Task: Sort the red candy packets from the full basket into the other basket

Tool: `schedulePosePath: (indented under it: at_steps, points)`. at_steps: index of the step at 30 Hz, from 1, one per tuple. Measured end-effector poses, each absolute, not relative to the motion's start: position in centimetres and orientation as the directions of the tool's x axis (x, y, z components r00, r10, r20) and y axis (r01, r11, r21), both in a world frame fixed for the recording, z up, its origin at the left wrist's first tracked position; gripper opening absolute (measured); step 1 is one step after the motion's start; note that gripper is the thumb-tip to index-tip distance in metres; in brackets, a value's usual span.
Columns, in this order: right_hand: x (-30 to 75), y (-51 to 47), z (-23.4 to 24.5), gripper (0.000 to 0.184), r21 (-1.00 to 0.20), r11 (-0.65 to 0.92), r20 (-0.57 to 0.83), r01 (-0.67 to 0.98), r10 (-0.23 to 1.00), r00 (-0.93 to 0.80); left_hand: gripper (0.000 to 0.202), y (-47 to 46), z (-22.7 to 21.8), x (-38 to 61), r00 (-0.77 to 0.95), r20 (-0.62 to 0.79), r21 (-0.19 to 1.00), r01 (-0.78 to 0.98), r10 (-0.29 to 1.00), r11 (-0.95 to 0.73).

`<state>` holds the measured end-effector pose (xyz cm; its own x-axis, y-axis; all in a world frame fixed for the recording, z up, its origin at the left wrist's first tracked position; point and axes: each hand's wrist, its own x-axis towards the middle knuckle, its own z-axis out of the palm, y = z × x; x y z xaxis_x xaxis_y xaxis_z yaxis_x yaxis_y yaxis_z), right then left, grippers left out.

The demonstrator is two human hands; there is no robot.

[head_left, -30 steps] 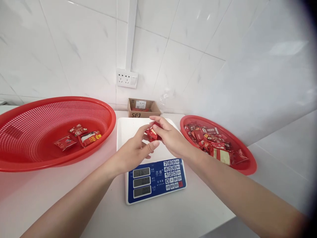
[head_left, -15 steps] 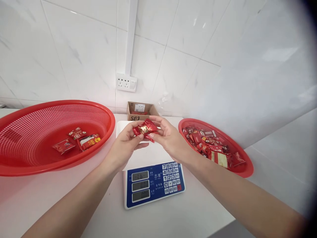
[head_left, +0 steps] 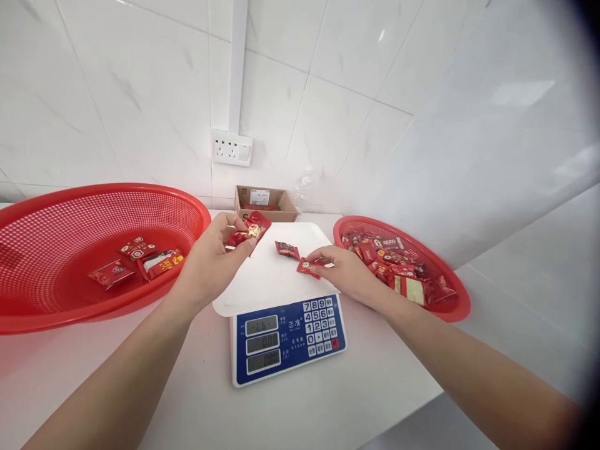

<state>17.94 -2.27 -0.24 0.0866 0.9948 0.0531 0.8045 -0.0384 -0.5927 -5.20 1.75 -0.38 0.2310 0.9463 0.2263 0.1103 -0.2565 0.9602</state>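
Note:
My left hand [head_left: 210, 259] pinches a shiny red-and-gold wrapped snack packet [head_left: 254, 230] above the left part of the scale's white pan [head_left: 262, 281]. My right hand [head_left: 344, 272] is closed on the edge of a small red snack packet [head_left: 308, 267] at the pan's right side; whether that packet rests on the pan I cannot tell. Just left of it, a darker red packet [head_left: 287, 250] lies on the pan. The scale's blue panel [head_left: 289, 337], with keys and three displays, faces me.
On the left stands a large red basket [head_left: 60, 294] with several snack packets [head_left: 112, 273] in it. A smaller red basket [head_left: 462, 303] on the right holds a pile of packets [head_left: 398, 262]. Behind the scale is an open cardboard box [head_left: 281, 215] by the tiled wall.
My hands have parted: the left moved left with the red-and-gold packet, the right moved right and down to the pan with a small packet. A darker red packet now shows on the pan.

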Motion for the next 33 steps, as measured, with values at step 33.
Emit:
schedulePosePath:
  at_steps: [33]
  points:
    - [14.1,2.4,-0.9,0.02,-0.423,0.288,0.269,0.859,0.945,-0.184,0.022,1.5,-2.3,-4.2,0.57,0.32,0.551,0.538,0.757,-0.638]
